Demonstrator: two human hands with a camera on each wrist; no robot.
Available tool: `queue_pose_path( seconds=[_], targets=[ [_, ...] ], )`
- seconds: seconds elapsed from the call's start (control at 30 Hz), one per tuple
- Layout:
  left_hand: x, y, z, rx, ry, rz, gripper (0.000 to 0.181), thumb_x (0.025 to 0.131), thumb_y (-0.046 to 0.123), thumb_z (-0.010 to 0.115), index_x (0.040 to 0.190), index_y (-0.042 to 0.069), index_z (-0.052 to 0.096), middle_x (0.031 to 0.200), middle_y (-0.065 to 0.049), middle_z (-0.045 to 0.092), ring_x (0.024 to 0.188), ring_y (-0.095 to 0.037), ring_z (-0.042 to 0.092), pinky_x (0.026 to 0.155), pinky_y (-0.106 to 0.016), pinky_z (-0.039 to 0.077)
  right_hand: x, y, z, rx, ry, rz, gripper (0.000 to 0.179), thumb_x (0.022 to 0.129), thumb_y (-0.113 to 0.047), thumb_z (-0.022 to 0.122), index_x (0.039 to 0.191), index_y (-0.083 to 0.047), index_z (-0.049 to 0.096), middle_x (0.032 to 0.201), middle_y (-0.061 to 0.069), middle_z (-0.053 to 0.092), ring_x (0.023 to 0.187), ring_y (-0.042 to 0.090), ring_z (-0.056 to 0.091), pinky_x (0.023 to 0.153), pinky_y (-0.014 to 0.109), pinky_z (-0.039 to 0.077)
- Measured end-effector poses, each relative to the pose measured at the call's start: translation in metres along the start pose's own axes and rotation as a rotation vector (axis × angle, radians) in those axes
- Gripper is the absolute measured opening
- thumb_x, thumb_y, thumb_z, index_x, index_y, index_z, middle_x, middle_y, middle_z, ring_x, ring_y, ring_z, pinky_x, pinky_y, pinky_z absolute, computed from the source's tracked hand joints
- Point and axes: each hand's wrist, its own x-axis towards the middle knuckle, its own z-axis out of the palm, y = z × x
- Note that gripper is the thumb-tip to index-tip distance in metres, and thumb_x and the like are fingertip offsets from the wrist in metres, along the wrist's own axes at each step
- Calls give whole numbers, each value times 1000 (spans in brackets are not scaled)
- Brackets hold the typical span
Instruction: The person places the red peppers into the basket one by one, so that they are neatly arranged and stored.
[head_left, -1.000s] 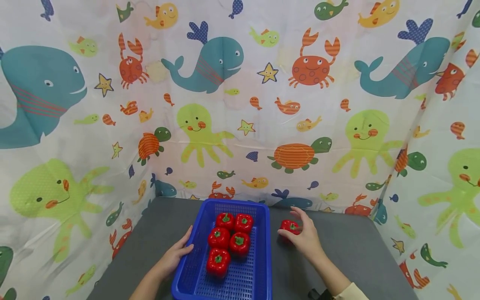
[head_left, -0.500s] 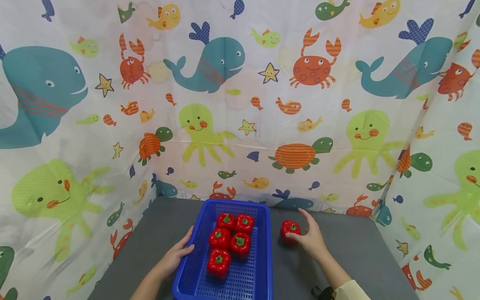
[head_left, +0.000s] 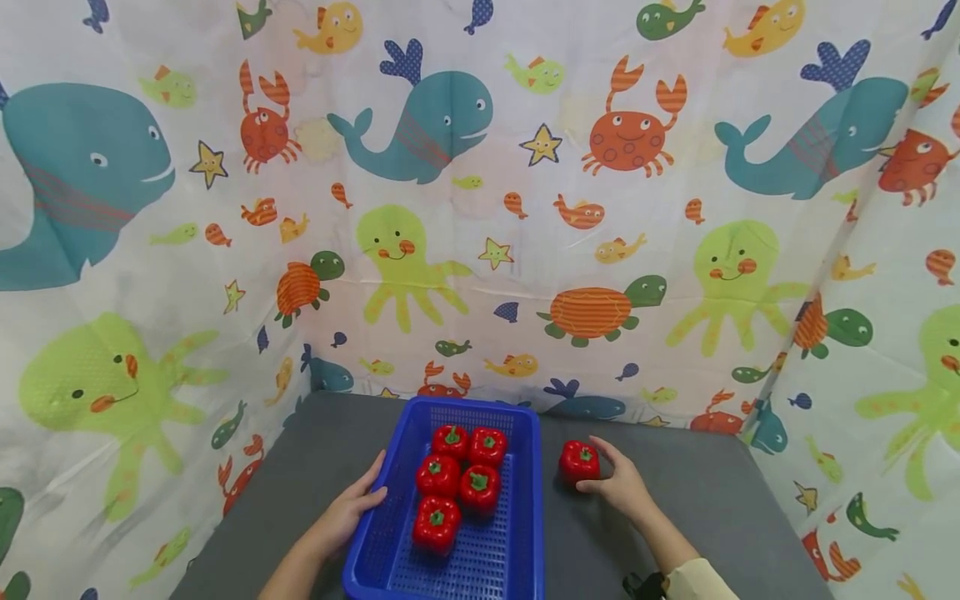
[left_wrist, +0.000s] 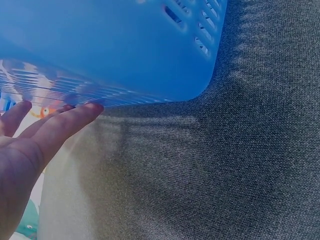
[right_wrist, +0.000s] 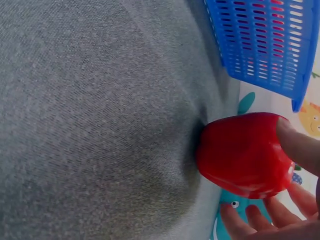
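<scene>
Several red bell peppers with green stems sit inside a blue slotted plastic basket. My left hand rests against the basket's left wall, its fingers stretched out along it; in the left wrist view the fingertips touch the blue side. Outside the basket, to its right, one more red bell pepper stands upright on the grey surface. My right hand is at this pepper's right side, thumb and fingers spread apart around it. In the right wrist view the thumb overlaps the pepper, with the other fingers close by it.
A grey cloth-covered table lies under everything. White curtains printed with sea animals enclose it at the back and both sides. A dark strap is at my right wrist, beside a cream sleeve.
My right hand has shifted right and nearer to me, from over the pepper to its right side. The pepper beside the basket has stayed in place. The left hand and basket hold still.
</scene>
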Motion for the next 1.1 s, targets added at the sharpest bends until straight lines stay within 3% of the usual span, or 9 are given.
queue_pose_path(
  seconds=[0.3, 0.5, 1.1],
  targets=[
    [-1, 0, -1, -12, 3, -2, 68, 109, 26, 41, 163, 34, 1, 169, -20, -3, 141, -42, 40, 102, -49, 51, 0, 6, 6, -55, 73, 8, 75, 80, -11, 85, 145, -1, 50, 144, 29, 50, 131, 47, 49, 104, 62, 44],
    [-2, 1, 0, -13, -12, 9, 68, 109, 26, 40, 163, 32, -2, 169, -21, -6, 141, -43, 39, 102, -50, 51, -4, 7, 5, 11, 71, 32, 75, 82, -16, 85, 146, -1, 47, 148, 29, 48, 133, 49, 50, 103, 58, 47],
    [0, -2, 0, -27, -36, 16, 70, 109, 26, 40, 163, 30, -5, 168, -22, -6, 141, -40, 40, 103, -48, 50, -29, -48, -2, 59, 184, -107, 71, 87, -34, 79, 147, -13, 49, 145, 19, 55, 127, 42, 55, 89, 51, 58]
  ],
)
